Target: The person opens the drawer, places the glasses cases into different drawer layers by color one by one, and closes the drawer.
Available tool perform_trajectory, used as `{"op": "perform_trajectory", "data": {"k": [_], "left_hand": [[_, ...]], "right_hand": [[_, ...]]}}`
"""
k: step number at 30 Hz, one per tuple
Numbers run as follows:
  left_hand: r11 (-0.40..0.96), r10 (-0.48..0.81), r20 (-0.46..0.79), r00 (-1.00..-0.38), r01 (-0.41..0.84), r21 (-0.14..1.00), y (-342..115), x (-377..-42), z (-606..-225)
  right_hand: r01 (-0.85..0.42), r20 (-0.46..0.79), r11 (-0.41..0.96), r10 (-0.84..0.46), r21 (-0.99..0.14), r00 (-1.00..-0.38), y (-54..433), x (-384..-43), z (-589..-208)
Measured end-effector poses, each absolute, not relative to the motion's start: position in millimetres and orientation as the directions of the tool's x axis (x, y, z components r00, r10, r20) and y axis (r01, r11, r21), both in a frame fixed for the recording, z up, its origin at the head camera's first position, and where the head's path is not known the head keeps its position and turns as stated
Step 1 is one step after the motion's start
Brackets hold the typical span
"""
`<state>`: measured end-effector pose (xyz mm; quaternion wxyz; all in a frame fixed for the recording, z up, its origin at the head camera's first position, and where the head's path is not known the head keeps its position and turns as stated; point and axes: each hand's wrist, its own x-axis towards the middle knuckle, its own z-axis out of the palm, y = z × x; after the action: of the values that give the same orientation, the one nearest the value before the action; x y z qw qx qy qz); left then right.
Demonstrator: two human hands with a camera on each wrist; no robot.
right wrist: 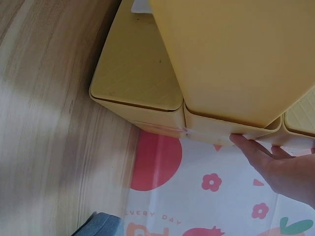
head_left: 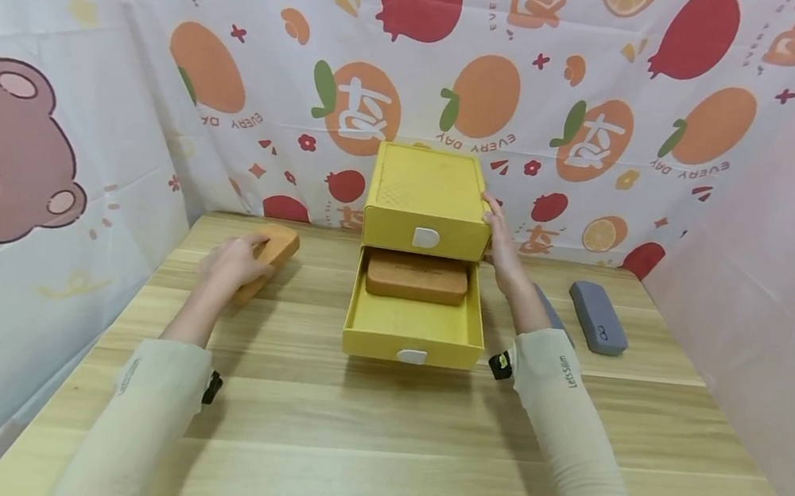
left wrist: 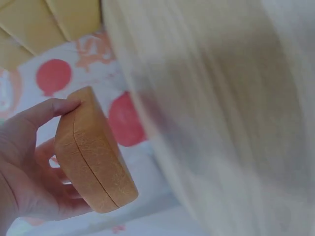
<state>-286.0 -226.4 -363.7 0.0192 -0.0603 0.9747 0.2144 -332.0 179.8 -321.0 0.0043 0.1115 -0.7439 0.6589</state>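
My left hand (head_left: 232, 262) grips a tan glasses case (head_left: 281, 248) at the table's back left. In the left wrist view the thumb and fingers span the case (left wrist: 93, 157), and a seam runs along its side. My right hand (head_left: 505, 250) rests with extended fingers against the right side of a yellow drawer cabinet (head_left: 428, 183). The right wrist view shows those fingers (right wrist: 251, 150) touching the cabinet's side near the pulled-out drawer. That drawer (head_left: 405, 321) has a white pull tab, and a brown glasses case (head_left: 418, 278) lies toward its back.
On the right of the table (head_left: 378, 446) lies a grey glasses case (head_left: 599, 318) with a small glasses mark. Another grey-blue item (head_left: 551, 307) is partly hidden behind my right forearm. A fruit-print cloth (head_left: 418, 106) hangs right behind the cabinet.
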Motion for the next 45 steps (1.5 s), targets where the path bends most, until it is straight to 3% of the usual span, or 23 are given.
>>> {"op": "perform_trajectory", "data": {"k": [26,34,45], "left_hand": [[0.908,0.147,0.048,-0.988,0.154,0.391,-164,-212,-285],[0.901,0.245,0.094,-0.965,0.262,0.347,-140,-198,-270],[0.867,0.357,0.138,-0.924,0.382,0.32,-98,-192,-264]], "right_hand": [[-0.136,0.113,0.121,-0.182,-0.983,-0.977,179,-322,-309],[-0.141,0.119,0.12,-0.172,-0.983,-0.978,180,-331,-316],[-0.136,0.11,0.127,-0.193,-0.983,-0.975,173,-308,-298]]}}
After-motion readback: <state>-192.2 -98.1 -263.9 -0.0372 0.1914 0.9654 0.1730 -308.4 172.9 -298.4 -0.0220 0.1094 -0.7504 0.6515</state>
